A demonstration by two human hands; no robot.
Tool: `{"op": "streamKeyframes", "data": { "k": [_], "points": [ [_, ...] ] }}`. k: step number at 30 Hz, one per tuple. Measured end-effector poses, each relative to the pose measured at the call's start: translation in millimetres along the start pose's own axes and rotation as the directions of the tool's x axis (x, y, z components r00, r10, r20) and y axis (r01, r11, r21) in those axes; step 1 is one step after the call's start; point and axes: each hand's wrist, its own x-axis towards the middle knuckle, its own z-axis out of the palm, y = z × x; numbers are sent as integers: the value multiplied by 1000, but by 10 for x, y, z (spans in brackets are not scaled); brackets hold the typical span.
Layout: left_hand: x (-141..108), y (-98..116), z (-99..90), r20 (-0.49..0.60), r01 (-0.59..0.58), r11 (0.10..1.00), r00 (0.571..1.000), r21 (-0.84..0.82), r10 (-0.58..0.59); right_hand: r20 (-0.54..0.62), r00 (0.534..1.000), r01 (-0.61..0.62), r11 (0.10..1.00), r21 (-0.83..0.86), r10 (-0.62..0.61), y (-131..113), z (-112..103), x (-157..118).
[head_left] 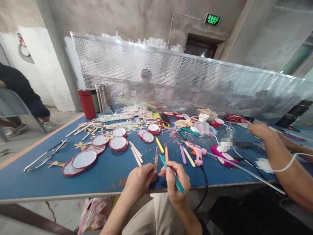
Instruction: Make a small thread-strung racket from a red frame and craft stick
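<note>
Above the table's front edge, my left hand (pixel 143 178) is closed on a flat wooden stick (pixel 156 158) that stands up from its fingers, with a dark reddish tip. My right hand (pixel 176 179) grips a teal marker (pixel 176 181), its tip pointing up and left, close to the stick. Beyond my hands lie a yellow marker (pixel 159 145), an orange marker (pixel 166 152), a purple marker (pixel 183 154) and a pale yellow-green marker (pixel 189 156). Plain wooden sticks (pixel 136 154) rest just beyond my left hand.
Round red-rimmed discs (pixel 84 159) and scattered sticks cover the table's left and middle. A pink glue gun (pixel 197 152) with a black cord lies right of the markers. Glasses (pixel 46 155) are at left, bottles (pixel 87 103) behind. Another person's arm (pixel 276 153) reaches in at right.
</note>
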Motion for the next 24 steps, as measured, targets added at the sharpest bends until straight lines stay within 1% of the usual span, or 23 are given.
{"op": "streamKeyframes", "data": {
  "k": [2, 6, 10, 12, 16, 17, 21, 24],
  "points": [
    [0, 13, -6, 1, 2, 1000, 1000, -4, -2, -4, 1000, 20, 1000, -1, -20, -10, 3, 14],
    [-1, 25, -5, 9, 12, 1000, 1000, 1, -12, 22, 999, 45, 999, -7, -45, -46, 5, 63],
    [7, 13, 5, 12, 19, 1000, 1000, 9, -19, 44, 999, 33, 999, -11, -32, -42, 0, 58],
    [10, 11, 8, 11, 24, 1000, 1000, 10, -24, 23, 1000, 15, 1000, 4, -15, -18, 3, 28],
    [4, 25, 1, 20, 29, 1000, 999, 1, -29, -99, 994, -43, 995, 85, 51, 33, 24, -32],
    [1, 29, -2, 22, 27, 1000, 999, -1, -27, -114, 991, -58, 994, 96, 69, 40, 31, -38],
    [-3, 30, -15, 30, 16, 1000, 999, -11, -16, -96, 989, -104, 991, 85, 112, 32, 57, -7],
    [-1, 24, -20, 30, 5, 1000, 1000, -26, -4, -105, 976, -181, 981, 73, 188, 11, 74, 53]
  ]
}}
